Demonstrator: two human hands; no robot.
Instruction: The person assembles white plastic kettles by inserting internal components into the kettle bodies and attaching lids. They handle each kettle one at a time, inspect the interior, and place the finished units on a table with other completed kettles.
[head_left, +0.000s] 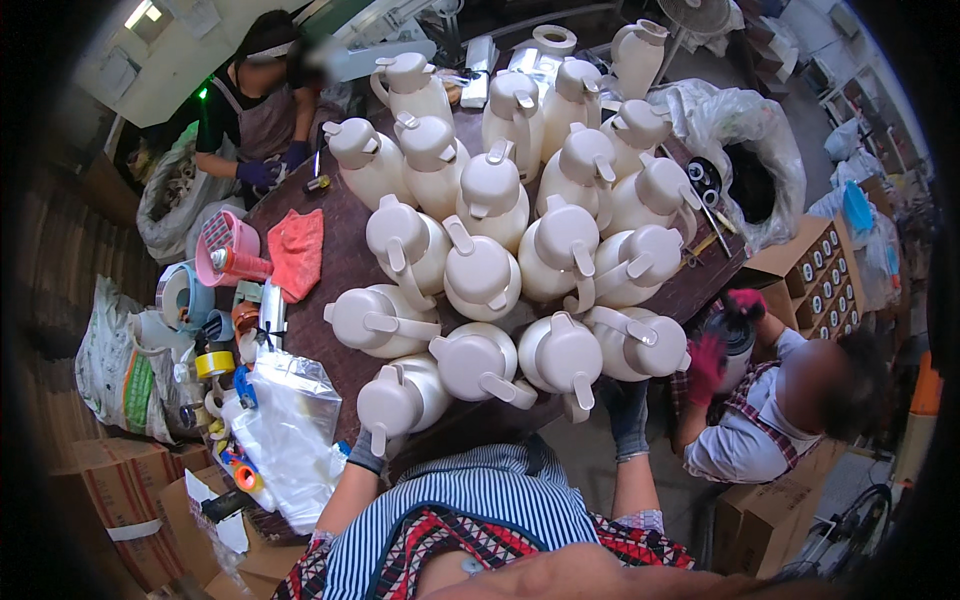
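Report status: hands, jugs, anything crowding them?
Left hand gloved, under nearest cream jug. Right hand gloved, below the table edge, empty. Clear plastic bags crowd left; a co-worker's red gloves close right.

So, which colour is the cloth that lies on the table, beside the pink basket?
Orange-red. The cloth shows best in the head view, the only one here.

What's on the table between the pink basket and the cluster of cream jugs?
In the head view, an orange-red cloth lies on the dark table between the pink basket and the cream jugs.
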